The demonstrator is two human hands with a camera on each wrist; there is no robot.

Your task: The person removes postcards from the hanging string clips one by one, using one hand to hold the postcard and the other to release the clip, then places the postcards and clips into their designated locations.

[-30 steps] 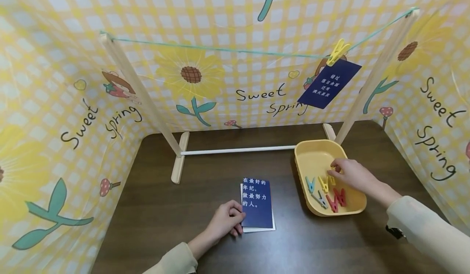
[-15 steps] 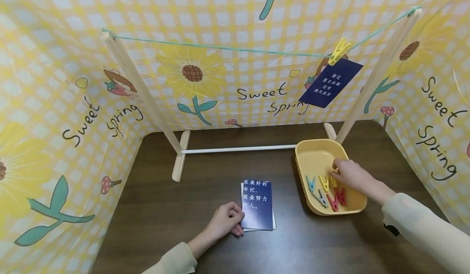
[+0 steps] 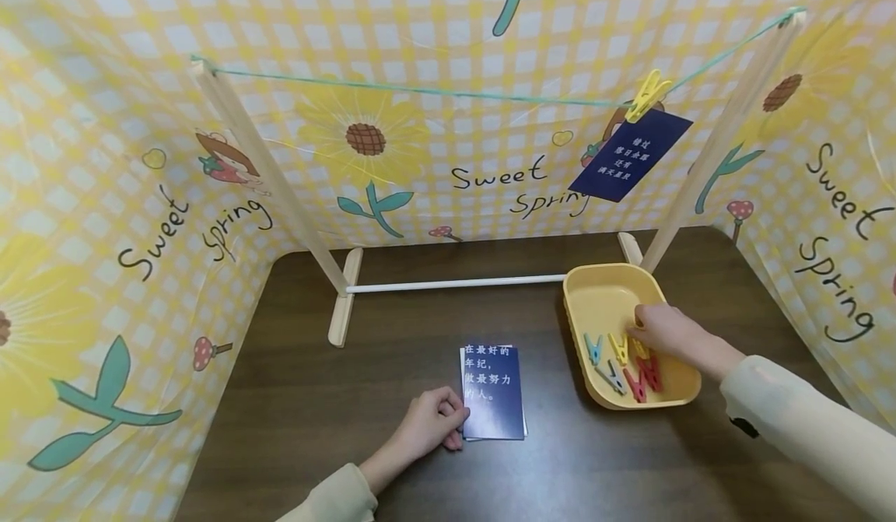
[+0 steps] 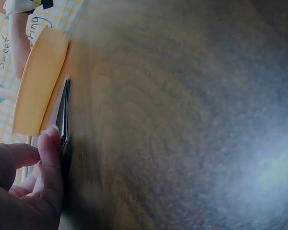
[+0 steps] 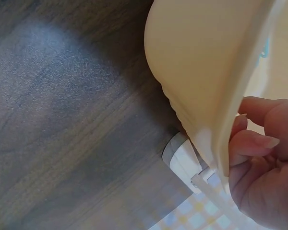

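Note:
A stack of dark blue cards (image 3: 493, 413) with white writing lies on the brown table. My left hand (image 3: 430, 419) pinches the stack's left edge between thumb and fingers. In the left wrist view, the card edges (image 4: 65, 108) are slightly fanned apart. My right hand (image 3: 672, 334) is inside the yellow plastic basket (image 3: 595, 292), its curled fingers at a yellow clothespin (image 3: 638, 348) that they partly cover. From the right wrist, the basket wall (image 5: 197, 62) hides most of this grip. Other clothespins lie beside it: yellow (image 3: 618, 348), blue (image 3: 593, 348), grey (image 3: 616, 378) and red (image 3: 635, 386).
Behind stands a wooden frame with a left post (image 3: 273, 180), a right post (image 3: 721, 145) and a white crossbar (image 3: 455, 283). Its green string (image 3: 420, 92) carries a blue card (image 3: 630, 156) hung by a yellow clothespin (image 3: 649, 96). Patterned cloth (image 3: 462, 24) surrounds the table.
My right hand has turned slightly and sunk a little over the yellow clothespin, hiding more of it. The top card has shifted slightly downward over the stack; the left hand keeps its grip.

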